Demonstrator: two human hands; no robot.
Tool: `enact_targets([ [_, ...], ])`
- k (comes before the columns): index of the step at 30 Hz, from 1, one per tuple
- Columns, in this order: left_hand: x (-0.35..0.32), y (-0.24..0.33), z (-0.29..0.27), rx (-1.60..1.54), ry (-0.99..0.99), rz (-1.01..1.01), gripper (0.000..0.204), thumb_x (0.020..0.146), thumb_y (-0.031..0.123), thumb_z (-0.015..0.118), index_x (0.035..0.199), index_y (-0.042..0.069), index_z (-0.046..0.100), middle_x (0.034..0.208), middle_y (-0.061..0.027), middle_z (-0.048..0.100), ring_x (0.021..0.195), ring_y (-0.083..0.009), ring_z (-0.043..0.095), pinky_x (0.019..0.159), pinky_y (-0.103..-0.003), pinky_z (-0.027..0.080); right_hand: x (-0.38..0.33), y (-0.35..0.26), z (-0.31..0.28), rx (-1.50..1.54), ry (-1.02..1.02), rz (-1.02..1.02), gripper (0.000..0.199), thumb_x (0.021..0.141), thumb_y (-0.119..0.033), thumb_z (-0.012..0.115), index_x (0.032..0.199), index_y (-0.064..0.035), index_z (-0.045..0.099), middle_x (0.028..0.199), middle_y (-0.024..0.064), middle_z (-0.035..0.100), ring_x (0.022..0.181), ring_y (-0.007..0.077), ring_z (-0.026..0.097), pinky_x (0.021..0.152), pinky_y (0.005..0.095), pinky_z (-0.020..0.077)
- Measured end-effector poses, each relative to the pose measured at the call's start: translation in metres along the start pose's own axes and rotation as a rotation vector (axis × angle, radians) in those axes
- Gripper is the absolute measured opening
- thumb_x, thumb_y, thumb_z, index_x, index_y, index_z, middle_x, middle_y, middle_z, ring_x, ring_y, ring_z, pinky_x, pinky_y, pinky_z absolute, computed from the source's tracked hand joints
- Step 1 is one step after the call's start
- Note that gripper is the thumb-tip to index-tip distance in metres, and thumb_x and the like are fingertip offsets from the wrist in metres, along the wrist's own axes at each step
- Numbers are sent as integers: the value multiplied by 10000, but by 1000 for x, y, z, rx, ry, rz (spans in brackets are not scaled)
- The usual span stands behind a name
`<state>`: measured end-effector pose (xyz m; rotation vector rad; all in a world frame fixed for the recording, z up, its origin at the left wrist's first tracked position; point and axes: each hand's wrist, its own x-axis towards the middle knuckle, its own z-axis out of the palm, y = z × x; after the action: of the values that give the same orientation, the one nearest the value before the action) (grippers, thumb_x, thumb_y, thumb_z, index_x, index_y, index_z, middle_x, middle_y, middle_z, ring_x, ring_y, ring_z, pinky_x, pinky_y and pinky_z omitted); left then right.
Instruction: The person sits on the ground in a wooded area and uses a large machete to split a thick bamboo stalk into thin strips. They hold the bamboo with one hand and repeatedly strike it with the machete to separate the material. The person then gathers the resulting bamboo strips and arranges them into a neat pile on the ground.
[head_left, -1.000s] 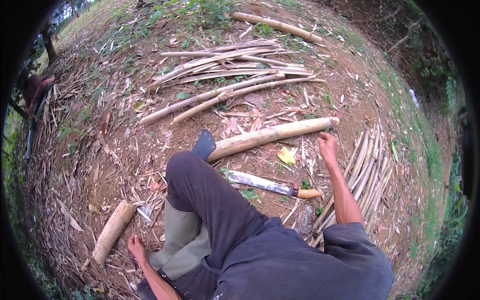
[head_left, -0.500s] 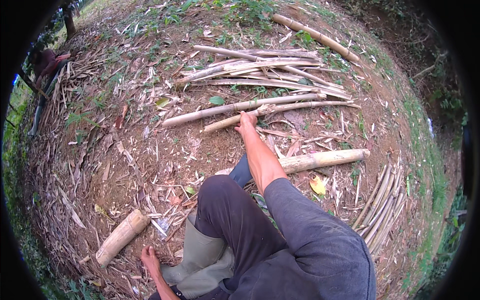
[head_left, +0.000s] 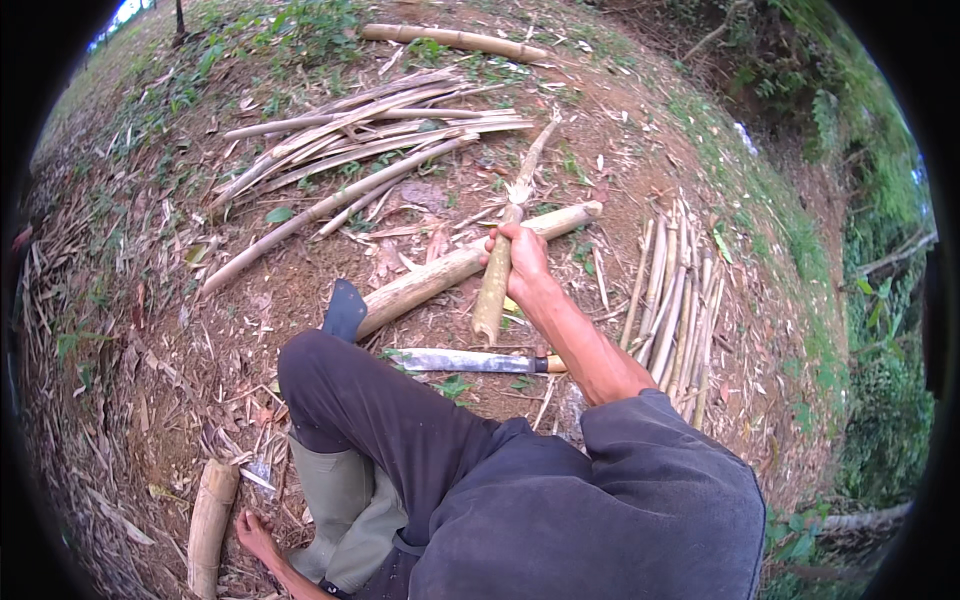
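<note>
My right hand [head_left: 518, 262] is closed around a bamboo stick [head_left: 492, 300], whose hollow cut end points toward me. Past the fist the stick has a splintered joint and a thinner far end. It crosses above a thick bamboo log [head_left: 430, 285] lying on the ground. Just nearer than the stick's cut end lies a machete [head_left: 465, 361] with a wooden handle, its blade pointing left. At the lower left my left hand [head_left: 257, 533] rests low beside my boot, fingers curled in with nothing visible in them. A short bamboo section [head_left: 212, 525] lies left of it.
Split bamboo strips [head_left: 375, 130] are piled at the far left, with a long pole [head_left: 330, 207] in front. Another bamboo pole [head_left: 455, 40] lies farther back. A bundle of thin sticks [head_left: 680, 300] is on the right. Dry leaves and chips litter the sloping ground.
My right hand has lifted the stick from beside the long pole, brought it right and nearer, and turned it lengthwise. The view has swung right, uncovering the machete. My left hand stays low.
</note>
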<state>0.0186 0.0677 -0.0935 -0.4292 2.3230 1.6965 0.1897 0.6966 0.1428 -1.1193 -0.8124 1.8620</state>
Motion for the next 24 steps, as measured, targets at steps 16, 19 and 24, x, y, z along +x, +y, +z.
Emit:
enact_targets([
  [16, 16, 3, 5, -72, -115, -1, 156, 960, 235, 556, 1000, 85, 570, 725, 19, 514, 584, -94, 514, 461, -225, 400, -227, -90, -434, -1407, 727, -315, 460, 822, -343, 521, 997, 83, 539, 791, 228, 589, 737, 323, 580, 672, 475, 483],
  [19, 7, 6, -1, -124, -89, 11, 160, 959, 242, 562, 988, 84, 564, 723, 18, 514, 581, -91, 517, 455, -216, 395, -231, -65, -445, -1466, 682, -274, 500, 835, -376, 527, 982, 101, 556, 821, 264, 605, 780, 352, 604, 708, 484, 475],
  [24, 4, 10, 2, -142, -75, 13, 171, 966, 239, 555, 1012, 75, 558, 734, 8, 528, 580, -91, 523, 444, -206, 384, -232, -48, -442, -1409, 677, -266, 508, 845, -374, 509, 924, 121, 590, 868, 346, 614, 834, 434, 620, 775, 505, 460],
])
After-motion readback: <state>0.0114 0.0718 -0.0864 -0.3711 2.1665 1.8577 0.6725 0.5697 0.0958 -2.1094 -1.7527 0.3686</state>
